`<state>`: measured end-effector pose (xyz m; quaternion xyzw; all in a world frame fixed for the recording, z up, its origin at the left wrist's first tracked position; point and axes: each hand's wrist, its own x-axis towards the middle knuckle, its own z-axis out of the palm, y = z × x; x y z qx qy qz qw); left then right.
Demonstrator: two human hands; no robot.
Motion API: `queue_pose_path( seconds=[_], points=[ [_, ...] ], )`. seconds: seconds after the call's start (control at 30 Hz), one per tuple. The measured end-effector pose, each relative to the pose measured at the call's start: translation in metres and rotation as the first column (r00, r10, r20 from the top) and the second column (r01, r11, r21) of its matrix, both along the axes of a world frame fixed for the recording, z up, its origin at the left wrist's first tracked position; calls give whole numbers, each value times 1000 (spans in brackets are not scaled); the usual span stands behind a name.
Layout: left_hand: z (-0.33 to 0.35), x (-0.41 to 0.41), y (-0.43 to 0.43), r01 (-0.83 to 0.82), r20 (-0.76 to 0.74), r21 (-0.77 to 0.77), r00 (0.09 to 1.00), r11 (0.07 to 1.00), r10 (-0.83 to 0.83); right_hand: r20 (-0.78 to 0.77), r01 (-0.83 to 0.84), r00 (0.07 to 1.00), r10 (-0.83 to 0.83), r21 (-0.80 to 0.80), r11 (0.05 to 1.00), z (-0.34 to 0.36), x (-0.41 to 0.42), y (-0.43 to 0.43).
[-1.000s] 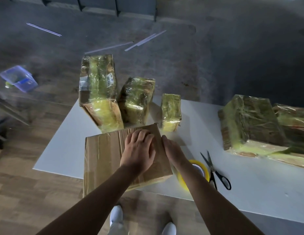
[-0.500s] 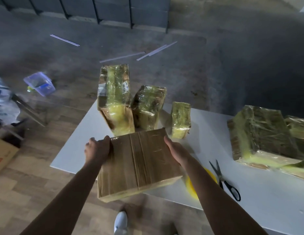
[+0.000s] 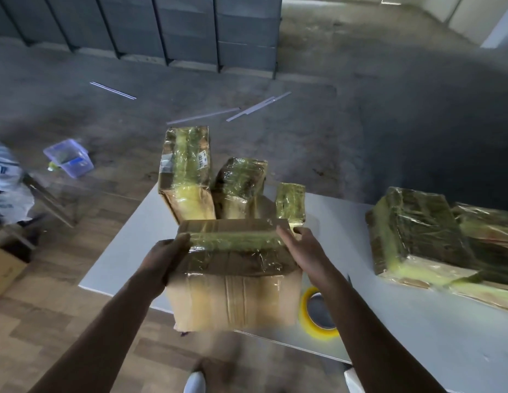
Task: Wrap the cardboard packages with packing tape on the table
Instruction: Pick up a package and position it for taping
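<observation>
A white table [image 3: 417, 321] lies under both hands. Between them sits a brown cardboard box, partly taped [image 3: 235, 279], tilted at the table's near edge. The left hand [image 3: 162, 259] grips its left side, and the right hand [image 3: 309, 256] presses its right side with straight fingers. Tape-wrapped packages [image 3: 187, 171] stand just beyond the hands. A yellow packing tape roll [image 3: 322, 333] lies under the right wrist.

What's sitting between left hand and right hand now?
The partly taped cardboard box, nothing else. The left hand holds its left side, the right hand presses its right side; the head view shows it.
</observation>
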<state>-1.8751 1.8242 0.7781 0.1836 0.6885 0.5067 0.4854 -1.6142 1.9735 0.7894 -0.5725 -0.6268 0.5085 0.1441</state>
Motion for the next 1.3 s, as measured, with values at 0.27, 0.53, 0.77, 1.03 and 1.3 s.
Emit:
queue_pose_path(
  seconds=[0.27,0.53,0.77,1.03,1.3],
  points=[
    [-13,23,-7,19,-179,-186,982,982,-53,202,-114,973,111,0,993,-11,2,-28],
    [-23,33,-23,37,-200,-80,978,996,-52,212,-141,971,107,153,978,-18,6,-42],
    [1,38,-26,17,19,-84,1000,996,-15,263,-159,956,128,101,982,-9,14,-29],
    [81,44,-10,91,-154,84,985,992,-77,284,-419,904,320,435,797,65,46,3],
    [163,68,37,385,-547,-16,769,923,-331,101,-571,819,564,236,786,99,80,20]
  ],
)
